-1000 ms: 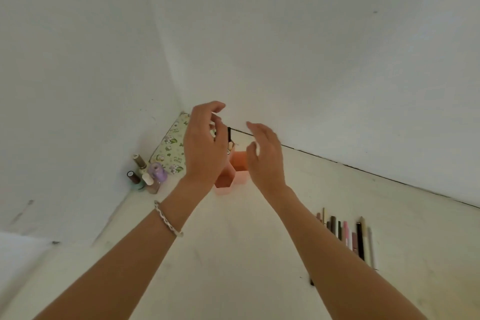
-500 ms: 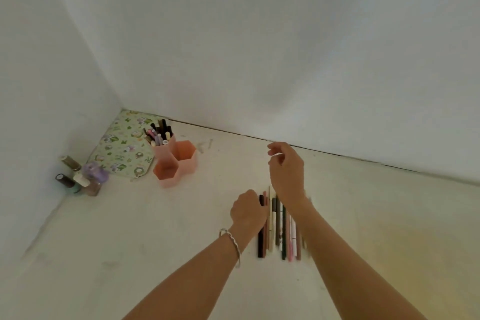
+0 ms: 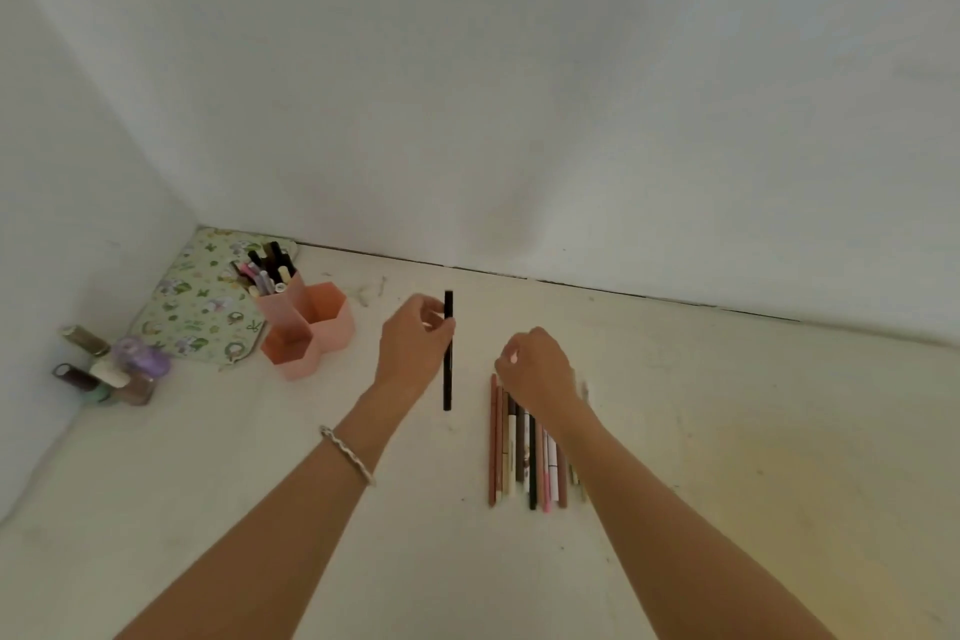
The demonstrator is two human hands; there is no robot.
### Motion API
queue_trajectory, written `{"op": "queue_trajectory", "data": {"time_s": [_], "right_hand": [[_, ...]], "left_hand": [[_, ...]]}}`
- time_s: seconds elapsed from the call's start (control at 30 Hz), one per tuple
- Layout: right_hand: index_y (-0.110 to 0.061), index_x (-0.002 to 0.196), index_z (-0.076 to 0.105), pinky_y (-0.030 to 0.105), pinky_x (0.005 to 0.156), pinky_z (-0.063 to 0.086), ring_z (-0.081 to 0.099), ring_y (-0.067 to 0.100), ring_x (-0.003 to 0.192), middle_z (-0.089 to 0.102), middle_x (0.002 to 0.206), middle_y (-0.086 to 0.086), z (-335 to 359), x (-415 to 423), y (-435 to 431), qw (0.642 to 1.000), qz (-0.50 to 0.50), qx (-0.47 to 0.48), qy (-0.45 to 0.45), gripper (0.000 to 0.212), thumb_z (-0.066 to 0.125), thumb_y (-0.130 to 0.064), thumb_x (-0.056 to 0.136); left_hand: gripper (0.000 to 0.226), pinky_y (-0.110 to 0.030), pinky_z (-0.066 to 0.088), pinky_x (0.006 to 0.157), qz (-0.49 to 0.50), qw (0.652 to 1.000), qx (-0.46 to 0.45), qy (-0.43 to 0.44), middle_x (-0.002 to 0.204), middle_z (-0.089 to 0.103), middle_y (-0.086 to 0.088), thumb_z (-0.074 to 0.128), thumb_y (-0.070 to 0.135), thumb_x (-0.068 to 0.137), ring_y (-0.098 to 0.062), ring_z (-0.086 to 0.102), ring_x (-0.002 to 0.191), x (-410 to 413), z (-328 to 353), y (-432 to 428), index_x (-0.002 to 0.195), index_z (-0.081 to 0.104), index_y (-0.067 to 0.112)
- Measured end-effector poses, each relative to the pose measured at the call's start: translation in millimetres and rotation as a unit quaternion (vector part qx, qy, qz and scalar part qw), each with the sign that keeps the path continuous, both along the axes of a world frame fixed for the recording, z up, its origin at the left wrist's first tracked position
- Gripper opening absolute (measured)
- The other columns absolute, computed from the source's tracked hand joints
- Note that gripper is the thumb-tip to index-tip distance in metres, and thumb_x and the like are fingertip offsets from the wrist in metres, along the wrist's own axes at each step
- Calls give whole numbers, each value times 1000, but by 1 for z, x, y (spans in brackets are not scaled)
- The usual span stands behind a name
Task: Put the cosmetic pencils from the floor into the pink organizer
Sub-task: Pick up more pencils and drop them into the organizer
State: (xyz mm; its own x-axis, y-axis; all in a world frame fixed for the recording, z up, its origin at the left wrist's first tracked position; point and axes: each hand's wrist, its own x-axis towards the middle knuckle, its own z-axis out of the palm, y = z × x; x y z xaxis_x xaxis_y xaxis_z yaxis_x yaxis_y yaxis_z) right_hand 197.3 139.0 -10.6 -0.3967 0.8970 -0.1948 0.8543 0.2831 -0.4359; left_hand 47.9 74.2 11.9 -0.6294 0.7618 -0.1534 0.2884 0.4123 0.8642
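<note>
My left hand point(image 3: 413, 346) pinches a black cosmetic pencil point(image 3: 448, 379), held upright above the floor. My right hand point(image 3: 537, 369) rests, fingers curled, on the far end of a row of several pencils point(image 3: 524, 457) lying side by side on the floor; whether it grips one is hidden. The pink organizer point(image 3: 332, 322), made of three hexagonal cups, stands to the left near the corner. Its tallest back cup holds several pencils point(image 3: 265, 268); the other two cups look empty.
A floral green pouch point(image 3: 197, 301) lies flat behind the organizer in the corner. Several small nail polish bottles point(image 3: 111, 369) cluster at the left wall. White walls close the space at the left and back. The floor is pale and bare on the right.
My left hand came from the organizer to the row, then lifted the black pencil off the floor. My right hand dropped onto the far end of the row.
</note>
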Motion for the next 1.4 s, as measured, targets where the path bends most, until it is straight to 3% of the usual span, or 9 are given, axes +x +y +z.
{"op": "queue_trajectory", "data": {"time_s": [0.13, 0.27, 0.4, 0.57, 0.77, 0.93, 1.17, 1.27, 1.4], "right_hand": [[-9, 80, 62, 32, 77, 41, 52, 23, 93, 46, 89, 3, -21, -9, -13, 988, 65, 52, -127, 26, 50, -30, 91], [-9, 78, 62, 31, 78, 41, 51, 21, 91, 52, 91, 4, -30, -17, -20, 987, 63, 62, -134, 27, 48, -27, 93], [-6, 75, 60, 33, 63, 46, 52, 16, 65, 56, 72, 2, -10, -39, -14, 988, -76, -87, 100, 24, 54, -24, 89], [-4, 87, 55, 35, 63, 46, 55, 19, 62, 68, 76, 13, 33, -73, 4, 892, -177, -213, 358, 15, 42, -9, 94], [-6, 109, 52, 28, 63, 49, 58, 16, 62, 66, 80, 12, 64, -116, 0, 842, -211, -163, 469, 18, 48, -3, 92], [-16, 111, 48, 23, 69, 51, 62, 19, 68, 65, 77, 8, 88, -149, -8, 814, -193, -89, 540, 26, 54, -1, 90], [-23, 111, 49, 38, 82, 55, 65, 25, 82, 68, 86, 4, 119, -190, -24, 769, -156, 33, 619, 24, 48, -6, 95], [-27, 110, 49, 45, 88, 54, 66, 22, 88, 66, 92, 9, 128, -196, -26, 745, -147, 71, 646, 27, 45, -5, 95], [-24, 114, 49, 40, 88, 54, 66, 19, 88, 66, 94, 6, 121, -204, -29, 764, -117, 96, 627, 26, 45, -6, 96]], "left_hand": [[16, -4, 43, 54, 24, 995, 92, -5, 85, 63, 12, 65, 11, 87, 6, 60, 64, -14, 26, -3, 90, 56, 23], [35, -9, 47, 59, 27, 988, 152, 10, 87, 62, 12, 64, 8, 91, 2, 62, 72, -16, 37, -13, 117, 52, 27], [45, -2, 46, 70, 70, 967, 231, 82, 91, 63, 13, 61, 10, 93, 4, 62, 83, -53, 63, -26, 134, 50, 26], [35, -8, 51, 69, 229, 917, 292, 149, 88, 63, 7, 57, 9, 93, 4, 62, 79, -139, 93, -47, 125, 54, 22], [36, -32, 58, 84, 188, 937, 235, 176, 94, 64, 0, 57, 6, 95, -13, 64, 89, -167, 72, -57, 128, 53, 19], [40, -38, 39, 104, 90, 944, 110, 297, 122, 64, -3, 55, 25, 96, -23, 53, 116, -170, 54, -59, 136, 55, 20], [36, -46, 32, 108, 17, 919, -27, 393, 135, 61, -3, 52, 42, 97, -25, 45, 132, -174, 60, -52, 93, 79, 18], [37, -45, 27, 113, 73, 910, 70, 403, 152, 40, -10, 44, 35, 102, -28, 35, 140, -173, 61, -65, 129, 63, 19], [40, -29, 24, 111, 206, 887, 213, 354, 145, 46, -9, 39, 27, 102, -21, 38, 136, -178, 84, -73, 139, 48, 15]]}}
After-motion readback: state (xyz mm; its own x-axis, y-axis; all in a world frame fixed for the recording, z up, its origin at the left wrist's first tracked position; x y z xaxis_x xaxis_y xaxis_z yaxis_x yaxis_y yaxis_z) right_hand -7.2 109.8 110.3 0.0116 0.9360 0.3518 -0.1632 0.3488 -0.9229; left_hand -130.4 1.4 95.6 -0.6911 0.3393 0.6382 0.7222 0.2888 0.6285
